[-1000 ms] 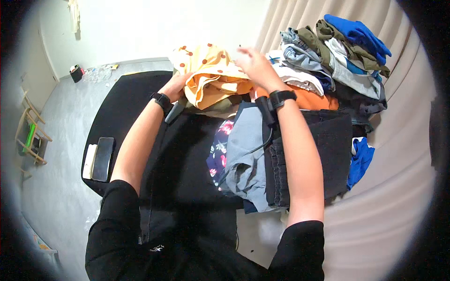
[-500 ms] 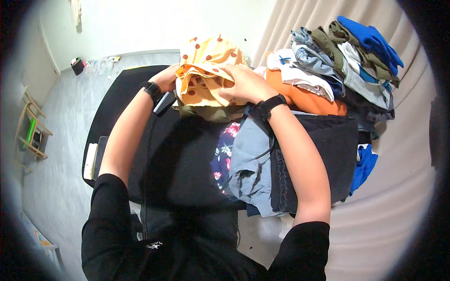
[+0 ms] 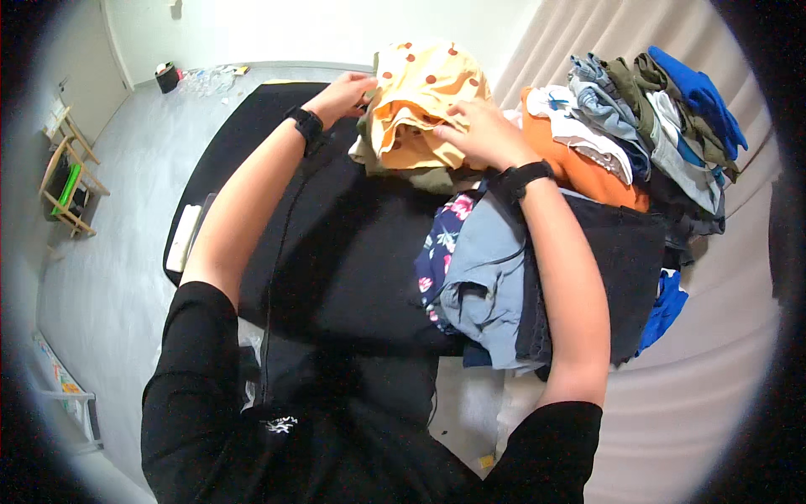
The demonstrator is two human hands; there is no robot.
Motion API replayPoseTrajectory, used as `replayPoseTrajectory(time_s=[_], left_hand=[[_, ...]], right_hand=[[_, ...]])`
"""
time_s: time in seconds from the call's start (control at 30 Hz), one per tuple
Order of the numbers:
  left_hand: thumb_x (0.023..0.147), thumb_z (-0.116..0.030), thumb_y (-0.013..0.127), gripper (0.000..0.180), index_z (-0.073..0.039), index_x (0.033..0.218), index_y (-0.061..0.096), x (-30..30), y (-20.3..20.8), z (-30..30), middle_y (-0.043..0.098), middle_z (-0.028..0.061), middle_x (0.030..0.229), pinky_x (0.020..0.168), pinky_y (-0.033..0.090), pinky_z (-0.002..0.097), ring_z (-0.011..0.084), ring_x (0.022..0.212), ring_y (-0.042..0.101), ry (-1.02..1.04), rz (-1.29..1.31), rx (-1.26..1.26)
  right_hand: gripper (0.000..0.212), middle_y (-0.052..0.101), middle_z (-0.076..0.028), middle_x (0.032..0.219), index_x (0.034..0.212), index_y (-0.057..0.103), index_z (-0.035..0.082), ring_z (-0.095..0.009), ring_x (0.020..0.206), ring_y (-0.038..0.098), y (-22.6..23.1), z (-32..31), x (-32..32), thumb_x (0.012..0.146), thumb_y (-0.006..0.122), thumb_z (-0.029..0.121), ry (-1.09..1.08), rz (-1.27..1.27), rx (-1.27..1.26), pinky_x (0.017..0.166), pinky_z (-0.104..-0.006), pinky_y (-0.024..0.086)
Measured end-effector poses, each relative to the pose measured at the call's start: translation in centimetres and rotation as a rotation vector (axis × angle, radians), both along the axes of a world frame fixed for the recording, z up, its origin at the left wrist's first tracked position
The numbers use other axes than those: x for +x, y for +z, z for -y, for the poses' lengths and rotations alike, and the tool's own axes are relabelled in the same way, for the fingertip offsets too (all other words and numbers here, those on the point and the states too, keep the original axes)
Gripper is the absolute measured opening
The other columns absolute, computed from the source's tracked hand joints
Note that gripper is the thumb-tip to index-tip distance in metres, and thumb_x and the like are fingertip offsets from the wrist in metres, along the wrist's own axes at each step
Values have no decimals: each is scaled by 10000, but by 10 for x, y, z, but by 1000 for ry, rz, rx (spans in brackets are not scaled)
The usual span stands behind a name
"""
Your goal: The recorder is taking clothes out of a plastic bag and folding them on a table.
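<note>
A folded yellow garment with brown dots (image 3: 432, 71) lies on an olive-green piece of clothing (image 3: 428, 181) at the far side of a black table. My left hand (image 3: 342, 97) is beside the garment's left edge, fingers loosely bent and apart, with no cloth visible in them. My right hand (image 3: 487, 134) rests on the garment's right side, its thumb and fingers apart on the fabric. Nearer me, under my right forearm, lie folded black jeans (image 3: 588, 260), a grey-blue garment (image 3: 487, 286) and a navy floral one (image 3: 441, 252).
A tall clothes pile with an orange garment (image 3: 550, 151) and a blue one (image 3: 697, 92) stands at the back right, before a beige curtain (image 3: 579, 34). A white box-like object (image 3: 185, 239) sits on the black table's (image 3: 336, 244) left edge. Wooden chairs (image 3: 71, 185) stand left.
The view has shifted, so the table sits further left in relation to my hands. My left hand has come off the yellow garment's edge, and my right hand's grip has loosened.
</note>
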State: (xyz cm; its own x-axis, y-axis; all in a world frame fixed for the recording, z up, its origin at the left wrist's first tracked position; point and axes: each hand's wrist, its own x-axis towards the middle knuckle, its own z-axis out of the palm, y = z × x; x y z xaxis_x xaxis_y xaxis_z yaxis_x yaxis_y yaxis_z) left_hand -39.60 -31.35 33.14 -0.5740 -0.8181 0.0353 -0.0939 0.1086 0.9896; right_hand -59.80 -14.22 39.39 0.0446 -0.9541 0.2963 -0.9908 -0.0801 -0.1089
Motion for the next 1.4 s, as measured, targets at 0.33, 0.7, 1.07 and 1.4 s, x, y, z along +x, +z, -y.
replayPoseTrajectory(time_s=[0.33, 0.7, 1.07, 1.4], left_hand=[[883, -252, 530, 421, -32, 1239, 479, 55, 70, -77, 573, 57, 1102, 751, 464, 283, 131, 889, 536, 63, -251, -179], [904, -181, 491, 359, -6, 1217, 468, 93, 120, -163, 530, 20, 889, 613, 435, 207, 79, 732, 511, -174, -541, -279], [917, -192, 468, 357, -22, 1231, 458, 87, 92, -110, 523, 5, 876, 624, 427, 206, 69, 720, 505, -114, -458, -229], [913, -198, 490, 347, -32, 1217, 477, 94, 81, -79, 519, -8, 834, 601, 417, 193, 55, 673, 486, -65, -290, -224]], right_hand=[[231, 638, -138, 744, 935, 594, 2, -246, 687, 640, 54, -110, 143, 790, 593, 182, 581, 410, -96, 667, -329, 509], [512, 602, -122, 726, 1135, 447, 19, -254, 621, 584, -160, -175, 290, 818, 654, 365, 631, 763, 775, 589, -353, 460], [403, 635, -230, 788, 755, 639, -35, -385, 751, 619, -239, -150, 355, 835, 496, 333, 1109, 868, 964, 685, -441, 460], [637, 657, -196, 752, 725, 658, -24, -335, 750, 646, -243, -126, 304, 856, 466, 570, 930, 595, 1296, 697, -419, 490]])
